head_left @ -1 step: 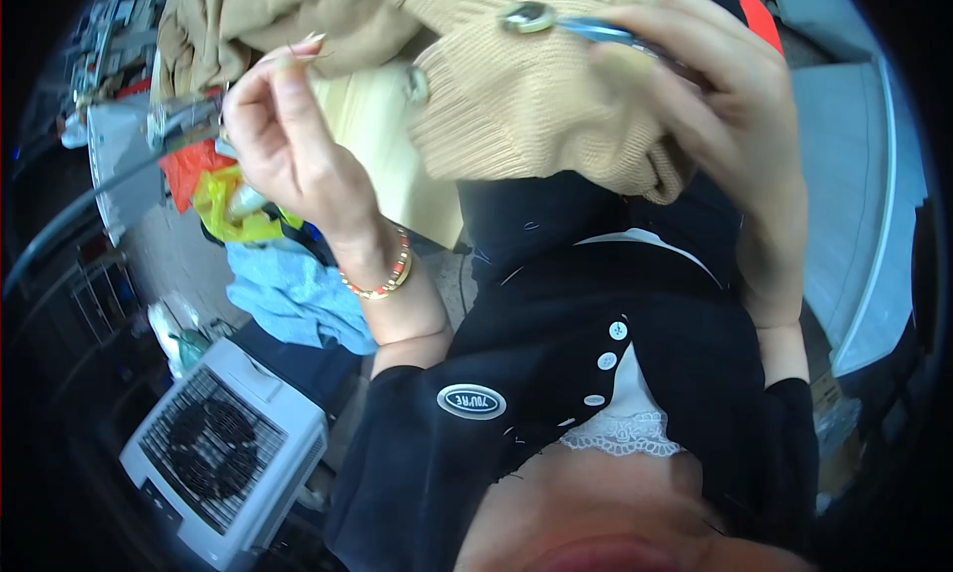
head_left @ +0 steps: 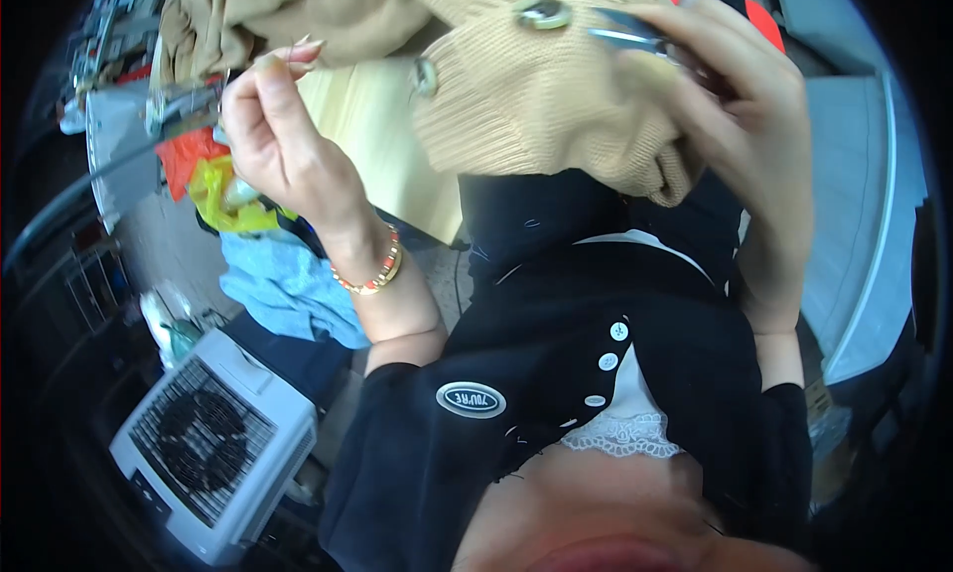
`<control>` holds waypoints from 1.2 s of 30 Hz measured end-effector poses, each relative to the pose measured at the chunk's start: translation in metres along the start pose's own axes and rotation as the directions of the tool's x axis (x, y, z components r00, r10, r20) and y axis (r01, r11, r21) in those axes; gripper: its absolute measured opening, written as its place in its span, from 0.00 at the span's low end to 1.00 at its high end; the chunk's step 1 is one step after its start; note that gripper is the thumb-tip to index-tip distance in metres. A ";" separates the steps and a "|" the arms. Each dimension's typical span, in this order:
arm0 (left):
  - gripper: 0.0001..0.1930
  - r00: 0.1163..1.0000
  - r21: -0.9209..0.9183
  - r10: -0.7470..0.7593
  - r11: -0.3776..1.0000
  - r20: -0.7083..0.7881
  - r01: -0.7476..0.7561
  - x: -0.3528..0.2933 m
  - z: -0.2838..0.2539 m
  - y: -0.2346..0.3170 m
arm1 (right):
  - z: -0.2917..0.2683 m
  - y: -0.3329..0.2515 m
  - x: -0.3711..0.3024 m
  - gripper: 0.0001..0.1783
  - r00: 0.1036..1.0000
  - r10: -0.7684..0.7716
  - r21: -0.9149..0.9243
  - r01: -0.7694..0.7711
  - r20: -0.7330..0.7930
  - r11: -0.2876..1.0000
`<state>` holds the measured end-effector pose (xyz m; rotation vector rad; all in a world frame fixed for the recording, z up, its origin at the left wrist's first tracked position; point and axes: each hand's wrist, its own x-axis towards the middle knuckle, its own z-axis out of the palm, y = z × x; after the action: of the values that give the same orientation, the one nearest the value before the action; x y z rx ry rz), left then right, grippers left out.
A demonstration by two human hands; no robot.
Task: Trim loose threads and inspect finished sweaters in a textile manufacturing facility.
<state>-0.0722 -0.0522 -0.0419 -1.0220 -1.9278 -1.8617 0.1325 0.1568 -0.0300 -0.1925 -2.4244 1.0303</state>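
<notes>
My right hand (head_left: 740, 90) holds a pair of thread snips (head_left: 627, 33), the two metal blades apart and pointing left over a tan knit garment (head_left: 536, 95). Close to their tips is a large dark button with a pale rim (head_left: 544, 14) on the knit. A second button (head_left: 425, 76) shows at the garment's left edge. My left hand (head_left: 283, 125), with a red and gold bracelet on the wrist, is raised to the left of the garment. Its thumb and forefinger are pinched together; what is between them is too fine to make out.
Under the garment lies a pale wooden board (head_left: 372, 140). To the left are more tan cloth (head_left: 288, 21), red and yellow plastic bags (head_left: 228, 197) and a light blue cloth (head_left: 288, 289). A white fan unit (head_left: 213, 443) stands lower left, a pale panel (head_left: 849, 224) at right.
The snips have shifted slightly right, away from the button, and their blades now show apart. My left hand stays pinched, a little further left.
</notes>
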 end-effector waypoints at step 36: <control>0.03 0.978 0.022 -0.064 0.998 0.198 0.061 -0.062 -0.005 -0.026 | 0.040 -0.083 0.039 0.22 0.941 -0.130 -0.429 0.261 0.311 0.865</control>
<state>-0.0460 -0.0737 -0.1003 -1.1961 -2.1044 -1.8356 0.0839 0.0854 0.0201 0.0464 -2.8415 0.3843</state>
